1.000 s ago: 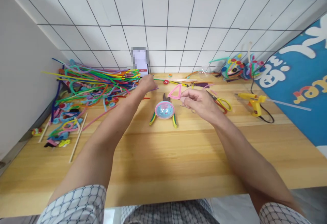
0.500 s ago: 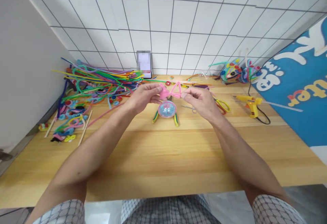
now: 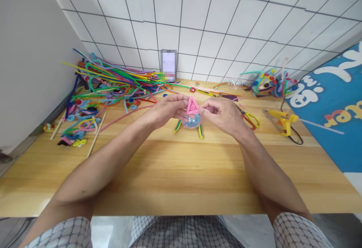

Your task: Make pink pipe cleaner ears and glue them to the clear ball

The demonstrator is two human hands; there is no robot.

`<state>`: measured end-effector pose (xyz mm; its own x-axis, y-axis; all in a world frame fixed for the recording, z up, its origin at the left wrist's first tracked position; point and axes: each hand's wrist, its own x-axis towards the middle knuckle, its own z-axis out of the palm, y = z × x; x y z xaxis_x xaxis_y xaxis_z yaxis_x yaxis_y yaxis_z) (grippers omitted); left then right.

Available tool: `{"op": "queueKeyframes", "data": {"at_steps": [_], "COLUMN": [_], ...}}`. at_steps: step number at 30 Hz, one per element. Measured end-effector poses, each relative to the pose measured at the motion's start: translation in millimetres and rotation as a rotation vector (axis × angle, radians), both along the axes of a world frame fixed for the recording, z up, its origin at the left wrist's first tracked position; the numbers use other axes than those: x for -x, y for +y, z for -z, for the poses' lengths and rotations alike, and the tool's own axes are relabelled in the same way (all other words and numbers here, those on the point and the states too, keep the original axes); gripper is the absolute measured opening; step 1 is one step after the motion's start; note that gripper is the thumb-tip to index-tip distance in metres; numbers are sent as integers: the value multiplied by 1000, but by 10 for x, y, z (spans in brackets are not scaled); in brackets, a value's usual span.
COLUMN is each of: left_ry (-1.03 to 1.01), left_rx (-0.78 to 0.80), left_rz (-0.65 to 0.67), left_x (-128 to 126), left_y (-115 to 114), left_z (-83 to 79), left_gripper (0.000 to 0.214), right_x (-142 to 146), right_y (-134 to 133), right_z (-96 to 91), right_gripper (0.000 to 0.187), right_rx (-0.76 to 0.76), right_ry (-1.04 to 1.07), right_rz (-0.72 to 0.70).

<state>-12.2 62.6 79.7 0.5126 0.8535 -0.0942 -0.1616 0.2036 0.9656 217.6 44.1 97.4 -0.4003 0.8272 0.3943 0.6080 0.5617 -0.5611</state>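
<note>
Pinching the left side of a pink triangle [image 3: 193,106], the left hand [image 3: 169,110] has its thumb and fingertips closed together, with its lower fingers held out beneath. The right hand [image 3: 222,114] grips the triangle's lower right corner between thumb and forefinger, the other fingers curled inward. The triangle is up off the table [image 3: 175,176], point upward, between the two hands, and its middle shows ridged pink strands; at this size it is hard to say whether it is one piece or two laid together.

Just below the triangle in view is a clear bluish dome [image 3: 192,121], partly covered by the left fingers, with the green-and-yellow handles of pliers [image 3: 200,132] showing on either side of it. To the right of the right hand lie yellow-handled scissors [image 3: 256,120] and, farther right, a yellow glue gun [image 3: 285,121]. A heap of coloured pipe cleaners [image 3: 121,74] lies at the back left, and a phone [image 3: 169,65] stands against the tiled wall [image 3: 195,18].
</note>
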Motion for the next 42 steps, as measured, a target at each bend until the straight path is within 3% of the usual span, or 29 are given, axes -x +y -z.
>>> {"op": "queueKeyframes", "data": {"at_steps": [9,16,19,28,34,38,42], "left_ry": [-59,-98,-109,-274,-367,-402,-439], "left_rx": [19,3,9,-38,89,110,107], "left_rz": [43,26,-28,-160,-95,12,24], "left_x": [-8,-15,-56,-137,-141,-149,-153], "left_y": [-14,-25,-35,-96,-115,-125,-142], "left_z": [53,105,128,59,15,-16,-31], "left_gripper": [24,48,48,35,33,29,30], "right_x": [-34,-34,-19,23,-6,-5,2], "right_y": [-24,-34,-43,-45,-42,-32,-30], "right_z": [46,78,120,194,206,215,228], "right_gripper": [14,14,6,7,3,8,6], "right_rx": [12,-3,-6,-411,-473,-546,-610], "right_ry": [-2,-15,45,32,56,101,119], "right_rz": [25,36,49,-29,-65,-68,-57]}}
